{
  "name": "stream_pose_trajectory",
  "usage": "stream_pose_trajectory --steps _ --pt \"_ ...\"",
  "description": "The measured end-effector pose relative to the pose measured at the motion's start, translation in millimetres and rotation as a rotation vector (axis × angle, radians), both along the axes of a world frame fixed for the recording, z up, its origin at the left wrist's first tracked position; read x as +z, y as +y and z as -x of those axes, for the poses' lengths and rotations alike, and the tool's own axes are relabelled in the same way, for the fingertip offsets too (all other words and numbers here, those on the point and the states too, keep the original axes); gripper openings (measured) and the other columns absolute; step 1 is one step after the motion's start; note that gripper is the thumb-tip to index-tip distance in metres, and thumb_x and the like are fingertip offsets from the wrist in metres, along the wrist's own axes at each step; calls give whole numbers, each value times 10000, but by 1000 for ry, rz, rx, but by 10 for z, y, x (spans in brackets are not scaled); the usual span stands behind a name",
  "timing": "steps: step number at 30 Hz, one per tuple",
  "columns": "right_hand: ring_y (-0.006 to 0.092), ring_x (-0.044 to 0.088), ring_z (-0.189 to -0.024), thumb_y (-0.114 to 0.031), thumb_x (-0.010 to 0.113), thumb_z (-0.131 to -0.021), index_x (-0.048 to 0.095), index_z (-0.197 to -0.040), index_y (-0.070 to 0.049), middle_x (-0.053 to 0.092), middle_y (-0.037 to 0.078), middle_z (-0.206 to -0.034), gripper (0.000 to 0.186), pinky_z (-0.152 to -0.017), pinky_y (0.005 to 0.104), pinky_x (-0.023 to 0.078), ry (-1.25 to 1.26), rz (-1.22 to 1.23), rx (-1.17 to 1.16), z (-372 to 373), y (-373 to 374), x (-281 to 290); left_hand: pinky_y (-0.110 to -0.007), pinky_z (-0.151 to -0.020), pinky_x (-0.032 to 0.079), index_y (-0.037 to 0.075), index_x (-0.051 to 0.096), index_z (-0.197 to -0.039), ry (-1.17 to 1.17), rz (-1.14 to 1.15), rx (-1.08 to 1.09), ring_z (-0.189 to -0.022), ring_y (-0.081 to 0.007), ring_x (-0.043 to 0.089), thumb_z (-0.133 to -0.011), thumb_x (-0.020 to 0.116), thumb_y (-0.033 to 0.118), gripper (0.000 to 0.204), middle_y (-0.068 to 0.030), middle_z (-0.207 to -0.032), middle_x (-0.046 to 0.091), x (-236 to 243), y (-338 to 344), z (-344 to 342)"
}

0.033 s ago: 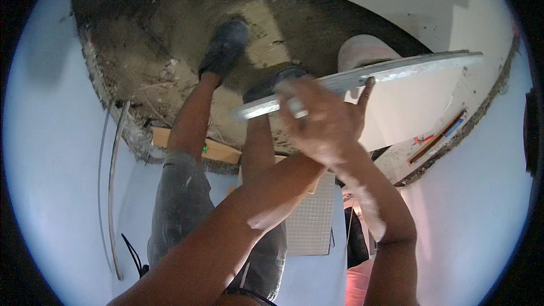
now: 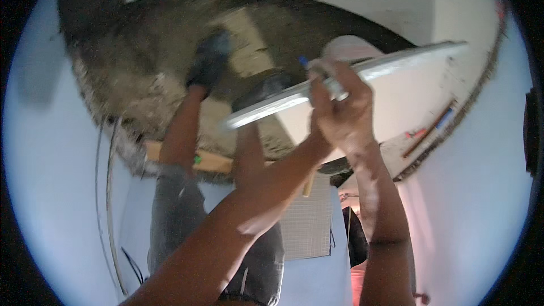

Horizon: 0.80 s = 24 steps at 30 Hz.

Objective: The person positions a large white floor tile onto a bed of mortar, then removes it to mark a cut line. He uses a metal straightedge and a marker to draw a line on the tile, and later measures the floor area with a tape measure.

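My right hand (image 2: 348,105) is closed round a slim, pale tool with a blue end (image 2: 303,61), blurred, so its exact kind does not show. It sits above a long metal straightedge (image 2: 266,109) that slants up to the right. Beneath the straightedge lies a large white tile (image 2: 402,96). My left hand (image 2: 321,131) meets the right at the wrist, near the tile's left part; its fingers are mostly hidden behind the right hand. The straightedge's left end reaches past the tile, over my leg.
My shoes (image 2: 209,59) stand on rough, dusty ground. A pale rounded container (image 2: 348,48) is behind the straightedge. Red-handled pliers (image 2: 416,134) and a brown and blue bar (image 2: 433,128) lie at right. Nearer are a wooden board (image 2: 218,158) and a gridded panel (image 2: 309,221).
My right hand has moved up and right along the straightedge, and the blue-ended tool has come into sight. The left fingertip that showed beyond the straightedge is now hidden.
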State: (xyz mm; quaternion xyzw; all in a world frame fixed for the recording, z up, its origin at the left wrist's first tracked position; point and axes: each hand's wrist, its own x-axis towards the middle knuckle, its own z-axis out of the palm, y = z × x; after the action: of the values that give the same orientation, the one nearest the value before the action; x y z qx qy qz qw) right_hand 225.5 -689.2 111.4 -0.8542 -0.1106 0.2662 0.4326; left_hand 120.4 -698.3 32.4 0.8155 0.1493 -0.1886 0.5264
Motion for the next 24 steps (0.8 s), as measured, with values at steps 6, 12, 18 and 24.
stream_pose_trajectory --steps 6,12,18,24 --pt "192 632 -624 -221 610 -838 652 -921 -20 660 127 -706 222 -597 324 491 -406 587 -462 -1344 -1726 -277 -382 -480 506 91 -55 -1444 396 -168 -566 -506 -253 614 -770 628 247 973 -101 -587 613 281 43 -398" --pt "160 649 -641 -295 568 -847 652 -965 -16 676 110 -800 314 -611 285 511 -351 799 -519 -2206 -2731 -329 -386 -485 512 70 -75 -1437 378 -180 -589 -516 -261 618 -767 642 255 999 -124 -605 619 336 34 -422" --pt "221 658 -699 -345 538 -839 666 -951 -73 673 119 -772 321 -655 345 515 -472 997 -264 -2334 -3025 -663 -391 -481 511 53 -83 -1432 368 -179 -568 -530 -268 625 -769 645 249 1004 -137 -620 627 300 -5 -407" --pt "315 645 -782 -310 501 -877 663 -879 -91 662 141 -850 272 -714 401 522 -563 1054 -38 -2236 -3118 -830 -402 -483 510 53 -79 -1433 448 -134 -577 -530 -274 624 -775 634 244 988 -138 -618 626 354 12 -474"
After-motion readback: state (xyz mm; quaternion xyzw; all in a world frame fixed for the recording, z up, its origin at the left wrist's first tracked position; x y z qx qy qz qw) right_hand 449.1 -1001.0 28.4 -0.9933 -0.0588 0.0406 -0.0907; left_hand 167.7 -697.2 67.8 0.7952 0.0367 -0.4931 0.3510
